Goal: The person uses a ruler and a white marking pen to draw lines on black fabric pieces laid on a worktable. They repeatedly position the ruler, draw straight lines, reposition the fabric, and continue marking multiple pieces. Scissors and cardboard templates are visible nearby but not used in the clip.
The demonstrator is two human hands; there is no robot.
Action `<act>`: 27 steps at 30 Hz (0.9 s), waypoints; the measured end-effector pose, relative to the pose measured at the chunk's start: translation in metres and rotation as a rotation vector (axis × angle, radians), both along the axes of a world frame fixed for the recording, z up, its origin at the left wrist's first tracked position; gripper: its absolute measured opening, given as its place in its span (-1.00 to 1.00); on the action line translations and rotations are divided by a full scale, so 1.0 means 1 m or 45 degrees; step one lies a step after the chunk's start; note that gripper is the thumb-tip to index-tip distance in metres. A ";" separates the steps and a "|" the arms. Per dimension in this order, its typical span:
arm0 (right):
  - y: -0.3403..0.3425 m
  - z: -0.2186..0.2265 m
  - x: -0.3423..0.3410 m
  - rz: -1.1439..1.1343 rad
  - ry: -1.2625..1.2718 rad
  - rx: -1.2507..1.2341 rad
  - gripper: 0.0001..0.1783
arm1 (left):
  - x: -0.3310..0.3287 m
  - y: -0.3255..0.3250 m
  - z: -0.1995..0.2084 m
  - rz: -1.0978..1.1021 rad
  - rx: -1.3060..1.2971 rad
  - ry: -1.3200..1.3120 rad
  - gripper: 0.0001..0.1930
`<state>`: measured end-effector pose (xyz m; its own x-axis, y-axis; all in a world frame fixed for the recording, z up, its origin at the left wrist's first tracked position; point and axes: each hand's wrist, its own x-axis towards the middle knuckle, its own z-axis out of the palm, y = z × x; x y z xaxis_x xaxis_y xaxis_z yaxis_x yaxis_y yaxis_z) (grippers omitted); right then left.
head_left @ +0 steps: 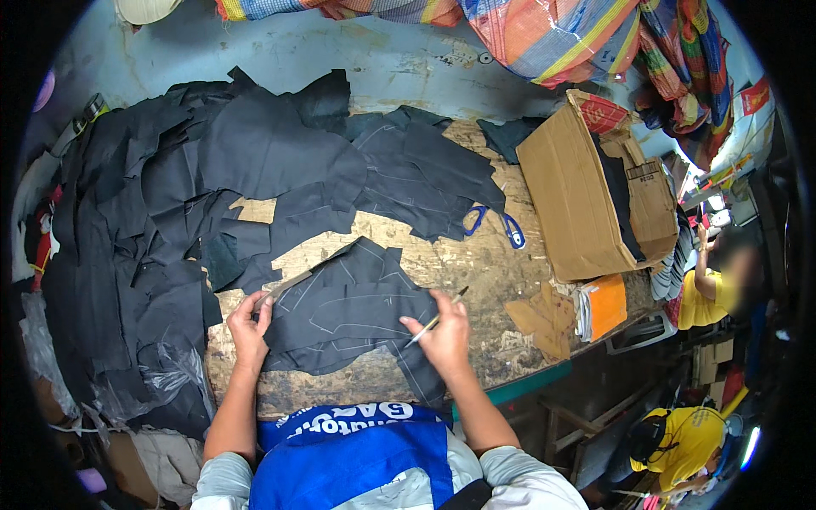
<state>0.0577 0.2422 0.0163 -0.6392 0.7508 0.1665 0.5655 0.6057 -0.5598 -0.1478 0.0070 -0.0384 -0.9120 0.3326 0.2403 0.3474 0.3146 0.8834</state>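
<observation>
A dark leather-like sheet with pale drawn outlines lies on the worn wooden table in front of me. My left hand is at its left edge, thumb and fingers closed on a narrow grey-brown strip that lies along the sheet's upper left side. Whether the strip is card or something else, I cannot tell. In my right hand a slim pen slants between the fingers, its lower end toward the sheet's right side. A smaller dark piece hangs toward the table's near edge.
Dark sheets pile up on the left and far side. Blue-handled scissors rest on the table. A cardboard box stands at the right, near an orange-covered stack of papers. Two people in yellow work beyond.
</observation>
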 end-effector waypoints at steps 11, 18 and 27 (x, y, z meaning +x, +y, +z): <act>0.012 -0.009 0.016 0.118 0.129 -0.237 -0.40 | -0.024 -0.020 -0.008 -0.174 0.296 -0.500 -0.72; 0.033 -0.011 0.027 0.312 0.106 -0.144 -0.55 | -0.014 -0.025 0.007 -0.423 -0.059 -0.590 -0.73; 0.160 -0.035 0.007 -0.395 -0.070 0.277 -0.64 | -0.037 -0.005 0.009 -0.071 0.077 -0.363 -0.71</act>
<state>0.0642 0.4025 -0.0192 -0.3993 0.8610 0.3150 0.7664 0.5021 -0.4008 -0.1843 0.0022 -0.0298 -0.9262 0.3771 -0.0023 0.0976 0.2455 0.9645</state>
